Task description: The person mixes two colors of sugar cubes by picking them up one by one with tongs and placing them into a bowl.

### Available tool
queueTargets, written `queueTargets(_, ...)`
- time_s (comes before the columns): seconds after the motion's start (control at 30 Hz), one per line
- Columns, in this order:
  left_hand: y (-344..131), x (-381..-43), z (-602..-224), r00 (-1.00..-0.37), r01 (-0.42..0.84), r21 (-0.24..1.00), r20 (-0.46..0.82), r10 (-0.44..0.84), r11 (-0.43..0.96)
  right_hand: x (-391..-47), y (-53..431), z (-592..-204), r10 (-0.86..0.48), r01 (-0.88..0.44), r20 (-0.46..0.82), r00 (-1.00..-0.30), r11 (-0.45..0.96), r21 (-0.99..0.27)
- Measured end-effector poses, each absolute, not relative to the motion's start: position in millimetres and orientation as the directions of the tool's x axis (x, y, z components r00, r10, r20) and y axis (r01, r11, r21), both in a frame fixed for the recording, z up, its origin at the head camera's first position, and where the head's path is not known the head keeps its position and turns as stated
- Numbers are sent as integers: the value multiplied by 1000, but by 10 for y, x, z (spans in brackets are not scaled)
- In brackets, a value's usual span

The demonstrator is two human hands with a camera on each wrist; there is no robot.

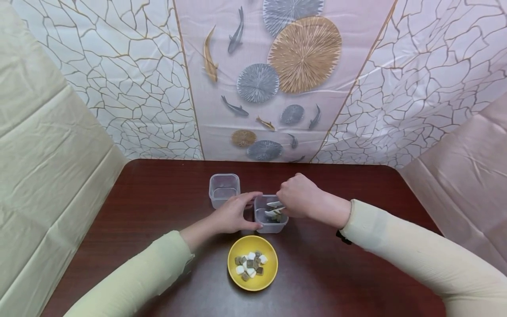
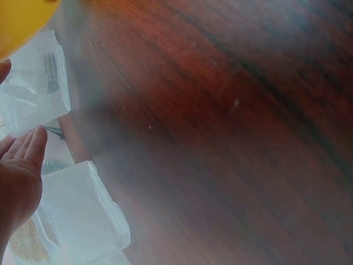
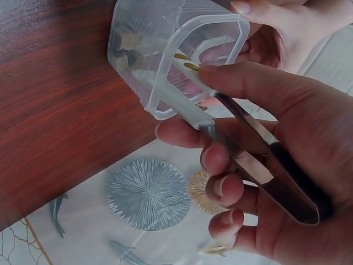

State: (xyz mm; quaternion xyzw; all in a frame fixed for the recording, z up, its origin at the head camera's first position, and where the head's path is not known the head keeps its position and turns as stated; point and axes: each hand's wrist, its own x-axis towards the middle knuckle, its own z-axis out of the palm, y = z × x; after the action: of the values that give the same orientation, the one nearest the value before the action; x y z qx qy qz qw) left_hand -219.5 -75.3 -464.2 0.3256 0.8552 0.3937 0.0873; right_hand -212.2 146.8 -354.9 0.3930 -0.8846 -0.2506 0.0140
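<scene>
My right hand (image 1: 299, 196) grips a pair of metal tongs (image 3: 253, 168) with white tips, thumb on one arm and fingers on the other. Its white tips reach into a clear plastic container (image 1: 271, 228), apart from each other. Inside, a few brownish cubes (image 3: 130, 40) lie at the bottom; whether the tips touch one, I cannot tell. On the container's other side, my left hand (image 1: 231, 215) holds it between thumb and fingers. Nearer to me stands a yellow bowl (image 1: 253, 287) with several white and grey-brown cubes (image 1: 250, 264) in it.
A second clear container (image 1: 218, 199), with nothing visible inside, stands behind my left hand. All of these sit on a dark red-brown wooden table (image 1: 336, 273). Behind its far edge hangs a patterned cloth (image 1: 222, 110), with plain beige cloth (image 1: 51, 176) at the left.
</scene>
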Motion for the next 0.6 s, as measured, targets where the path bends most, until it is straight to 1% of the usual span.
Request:
queueTargets(0.13, -754, -2199, -4646, -773, 487, 730, 105, 625, 480, -2119, 1459, -3560, -717, -701, -168, -677, 558, 445)
queueTargets(0.27, -759, -2201, -4656, -776, 480, 731, 95, 624, 485, -2114, 1439, -3553, -721, -719, -189, -667, 557, 414)
queueTargets(0.4, -759, -2206, -4662, -774, 481, 734, 98, 626, 480, -2124, 1446, -3517, -704, -721, -214, -677, 576, 385)
queueTargets(0.6, -763, -2223, -4670, -768, 493, 733, 113, 630, 468, -2133, 1503, -3453, -702, -705, -185, -688, 588, 396)
